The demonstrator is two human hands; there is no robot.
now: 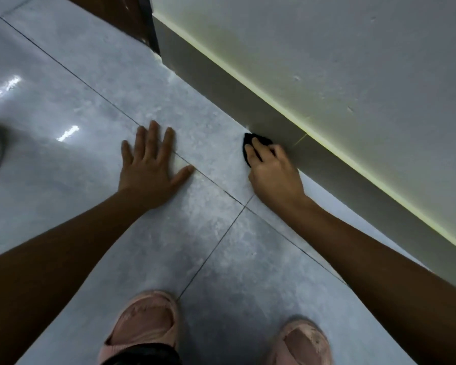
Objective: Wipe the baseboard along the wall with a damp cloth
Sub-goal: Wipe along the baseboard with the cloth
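Pressing right hand (pixel 274 177) bunches black cloth (pixel 258 143) against smooth grey baseboard (pixel 248 106).

Black cloth (pixel 250 143) mostly hidden under right-hand fingers (pixel 258 150)

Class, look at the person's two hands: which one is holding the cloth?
The right hand, gripping the black cloth against the baseboard. The left hand lies flat and empty on the floor tiles.

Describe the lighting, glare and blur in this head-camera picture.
Head view: dim overall; bright glare streaks on the glossy floor tiles at left; wide-angle bending of the baseboard; right hand and black cloth slightly motion-blurred; left hand sharper.
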